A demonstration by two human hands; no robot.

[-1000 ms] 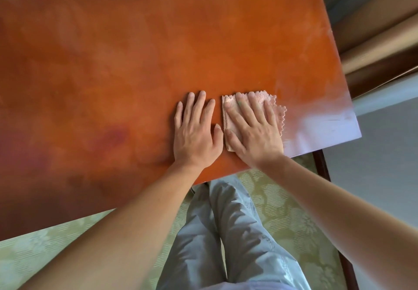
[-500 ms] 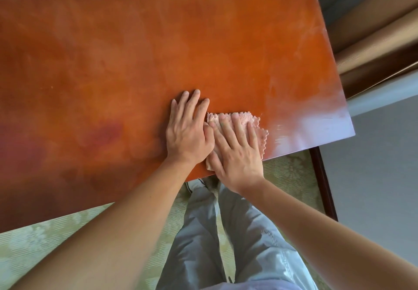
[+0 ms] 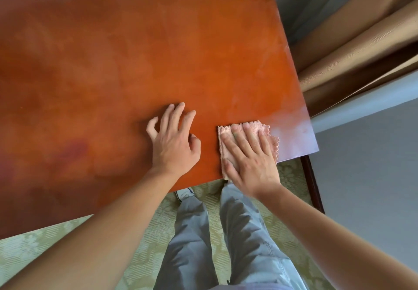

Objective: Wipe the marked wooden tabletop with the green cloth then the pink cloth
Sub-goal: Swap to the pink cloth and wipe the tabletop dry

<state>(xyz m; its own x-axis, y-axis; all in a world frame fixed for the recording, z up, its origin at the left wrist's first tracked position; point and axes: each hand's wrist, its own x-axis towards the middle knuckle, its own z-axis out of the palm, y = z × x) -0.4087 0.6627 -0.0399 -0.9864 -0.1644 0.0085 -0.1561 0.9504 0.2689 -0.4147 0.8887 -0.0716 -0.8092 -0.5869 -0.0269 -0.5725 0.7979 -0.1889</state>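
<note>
Head view is showing us our right hand (image 3: 251, 165) lying flat, fingers straight and together, pressing the small folded pink cloth with its scalloped edge (image 3: 267, 131) onto the glossy orange-brown wooden tabletop (image 3: 135, 52), near its right front corner. We are resting our left hand (image 3: 174, 145) just beside it, apart from the cloth, with fingers spread and slightly bent, fingertips touching the wood and gripping nothing. Below our hands, our grey trouser legs (image 3: 226, 244) are standing on a pale green patterned carpet (image 3: 67, 240). Beyond our right hand, tan folded curtains (image 3: 362, 29) are hanging.
</note>
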